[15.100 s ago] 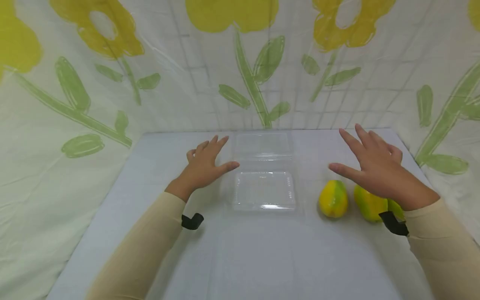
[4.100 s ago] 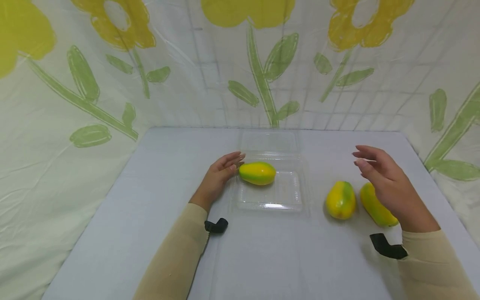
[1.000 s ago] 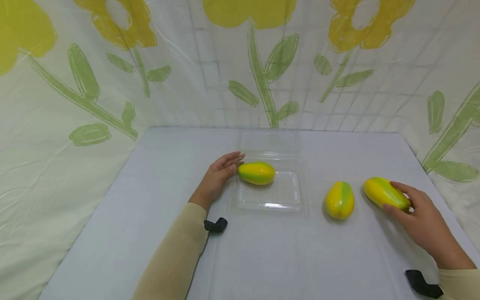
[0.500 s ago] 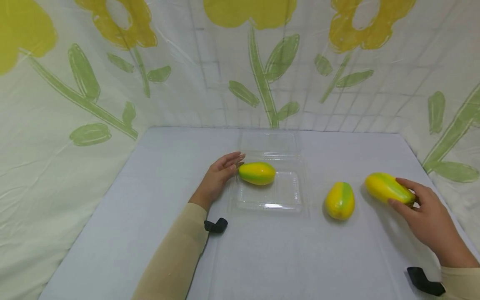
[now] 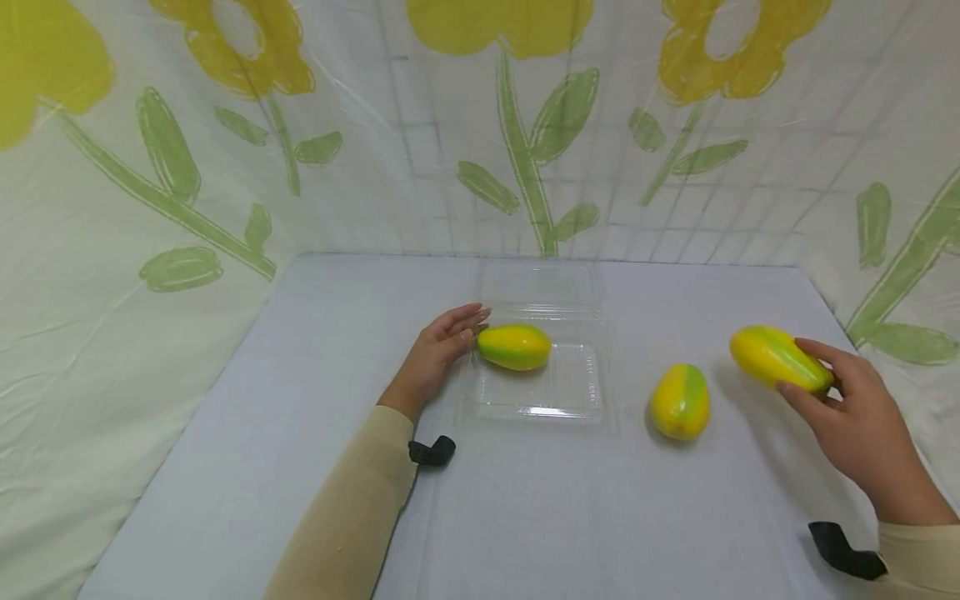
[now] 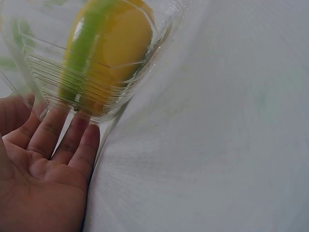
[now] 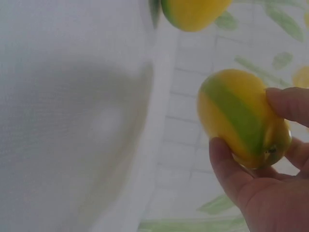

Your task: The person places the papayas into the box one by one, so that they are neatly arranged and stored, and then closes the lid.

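Observation:
In the head view my right hand [image 5: 862, 425] holds a yellow-green papaya [image 5: 776, 357] by its narrow end, raised over the right of the table. The right wrist view has the thumb and fingers around this papaya [image 7: 236, 113], well off the white surface. My left hand [image 5: 431, 362] is at the left side of a clear plastic container [image 5: 555, 412], which has its lid folded back. A second papaya [image 5: 514, 347] lies crosswise in the container. Through the left wrist view, fairly straight fingers [image 6: 79, 150] touch the container's ribbed end wall.
A third papaya [image 5: 680, 402] rests on the white-covered table [image 5: 525, 517] between the container and my right hand. The clear lid [image 5: 540, 283] extends toward the back edge. A flower-printed curtain [image 5: 360, 167] surrounds the table's back and sides.
Earlier, one papaya went into the container. Within the last second my right hand has lifted another papaya off the table. The left hand stays at the container.

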`<action>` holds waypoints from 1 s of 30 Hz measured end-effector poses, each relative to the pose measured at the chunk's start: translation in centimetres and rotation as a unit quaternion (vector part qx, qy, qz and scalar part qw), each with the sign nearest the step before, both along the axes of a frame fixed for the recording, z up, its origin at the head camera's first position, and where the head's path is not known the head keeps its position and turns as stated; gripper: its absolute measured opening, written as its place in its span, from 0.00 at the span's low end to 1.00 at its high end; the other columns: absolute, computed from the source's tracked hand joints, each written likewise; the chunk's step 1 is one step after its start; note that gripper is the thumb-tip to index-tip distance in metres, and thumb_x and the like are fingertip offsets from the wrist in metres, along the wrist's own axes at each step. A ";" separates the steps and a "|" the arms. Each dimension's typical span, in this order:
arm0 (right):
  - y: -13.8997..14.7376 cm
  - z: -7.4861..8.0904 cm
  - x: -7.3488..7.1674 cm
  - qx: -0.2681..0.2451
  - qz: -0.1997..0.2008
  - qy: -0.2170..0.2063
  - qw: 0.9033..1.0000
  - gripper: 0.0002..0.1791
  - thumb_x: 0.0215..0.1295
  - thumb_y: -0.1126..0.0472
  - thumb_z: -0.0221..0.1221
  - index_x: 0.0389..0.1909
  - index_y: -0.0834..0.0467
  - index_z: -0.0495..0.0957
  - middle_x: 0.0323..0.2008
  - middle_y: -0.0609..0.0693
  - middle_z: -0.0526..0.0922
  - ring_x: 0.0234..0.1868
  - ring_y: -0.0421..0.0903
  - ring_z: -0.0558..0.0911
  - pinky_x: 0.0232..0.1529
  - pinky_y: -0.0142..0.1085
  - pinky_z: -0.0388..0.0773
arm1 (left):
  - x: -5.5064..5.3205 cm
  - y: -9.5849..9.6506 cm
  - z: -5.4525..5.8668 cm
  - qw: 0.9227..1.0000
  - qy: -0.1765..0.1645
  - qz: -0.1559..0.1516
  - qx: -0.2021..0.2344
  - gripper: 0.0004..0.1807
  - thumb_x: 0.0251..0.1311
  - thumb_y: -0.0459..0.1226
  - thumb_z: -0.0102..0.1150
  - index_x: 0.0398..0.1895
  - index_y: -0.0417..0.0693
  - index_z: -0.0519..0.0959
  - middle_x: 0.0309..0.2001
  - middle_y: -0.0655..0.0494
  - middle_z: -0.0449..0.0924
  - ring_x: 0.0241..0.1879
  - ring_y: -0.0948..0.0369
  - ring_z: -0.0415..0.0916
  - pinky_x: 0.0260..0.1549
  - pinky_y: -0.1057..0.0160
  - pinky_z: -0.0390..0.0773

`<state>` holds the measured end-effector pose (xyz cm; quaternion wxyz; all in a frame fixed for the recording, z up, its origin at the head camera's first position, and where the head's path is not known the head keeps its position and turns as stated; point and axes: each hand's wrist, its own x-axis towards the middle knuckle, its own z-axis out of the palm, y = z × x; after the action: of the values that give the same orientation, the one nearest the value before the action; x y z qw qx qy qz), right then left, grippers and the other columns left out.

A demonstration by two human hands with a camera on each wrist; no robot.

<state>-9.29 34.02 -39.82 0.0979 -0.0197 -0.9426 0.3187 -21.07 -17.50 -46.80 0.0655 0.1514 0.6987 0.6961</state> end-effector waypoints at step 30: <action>-4.6 3.2 -1.4 -0.090 0.072 0.061 0.991 0.33 0.80 0.65 0.63 0.82 0.62 0.67 0.72 0.63 0.65 0.59 0.39 0.66 0.50 0.11 0.67 | -0.2 0.0 -0.4 1.000 0.001 -0.003 0.016 0.28 0.83 0.39 0.57 0.81 0.47 0.70 0.74 0.57 0.77 0.73 0.55 0.74 0.75 0.54 0.66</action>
<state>-10.68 29.42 -36.59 0.1299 0.0588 -0.9011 0.4095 -21.27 -17.53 -47.18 0.0642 0.1551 0.6870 0.7070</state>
